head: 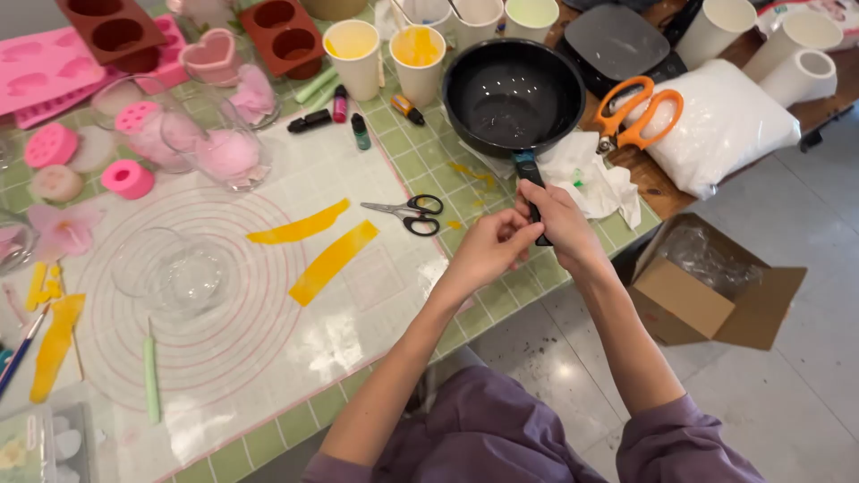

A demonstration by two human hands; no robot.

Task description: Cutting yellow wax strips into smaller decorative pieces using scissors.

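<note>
In the head view, the right hand (pixel 557 219) is closed around the handle of a black pan (pixel 512 97), which stands on the green tiled table (pixel 407 152) near its right edge. The left hand (pixel 488 249) is just beside the right one, its fingers bent and touching it; it seems to hold nothing, but this is hard to see. Small black scissors (pixel 410 213) and two yellow strips (pixel 315 243) lie to the left. A crumpled white tissue (pixel 595 179) lies beside the handle.
</note>
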